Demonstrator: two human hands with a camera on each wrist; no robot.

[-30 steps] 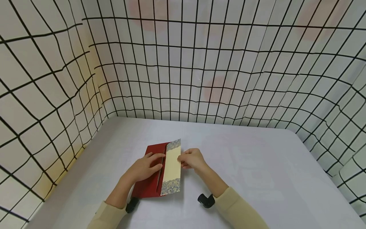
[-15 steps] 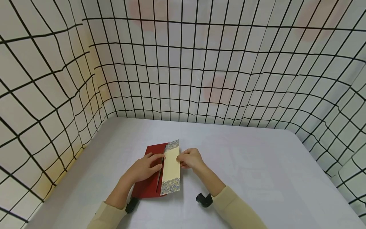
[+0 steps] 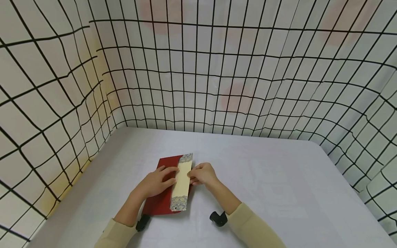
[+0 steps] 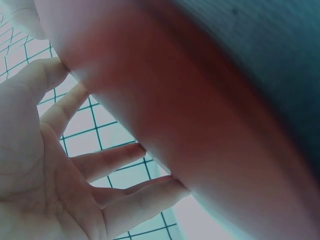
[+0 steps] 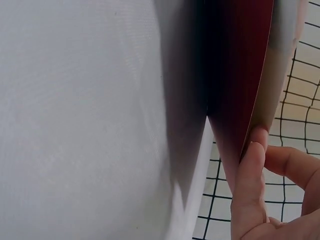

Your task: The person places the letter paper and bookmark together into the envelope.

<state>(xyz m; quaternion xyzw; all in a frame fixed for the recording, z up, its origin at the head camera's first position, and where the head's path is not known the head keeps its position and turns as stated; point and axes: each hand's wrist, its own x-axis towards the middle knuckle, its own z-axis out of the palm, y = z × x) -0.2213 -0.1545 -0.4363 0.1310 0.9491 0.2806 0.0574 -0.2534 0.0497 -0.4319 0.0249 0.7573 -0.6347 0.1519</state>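
On a pale grey table (image 3: 279,179) walled in by white sheeting ruled with a black grid (image 3: 235,69), a person in cream sleeves works a red envelope (image 3: 162,199) that lies flat near the table's front edge, slightly left of centre. The left hand (image 3: 156,182) rests on the envelope's red face, fingers extended and pressing it down, their tips at the fold; the left wrist view shows those fingers (image 4: 115,160) spread and straight against a reddish surface. The right hand (image 3: 201,174) pinches the outer edge of the envelope's cream flap (image 3: 182,181), which carries blue patterned bands at both ends and stands raised over the red body. In the right wrist view a fingertip (image 5: 252,160) presses against the flap's thin edge, the dark red face just beyond it. The two hands sit close together, with only the flap between them.
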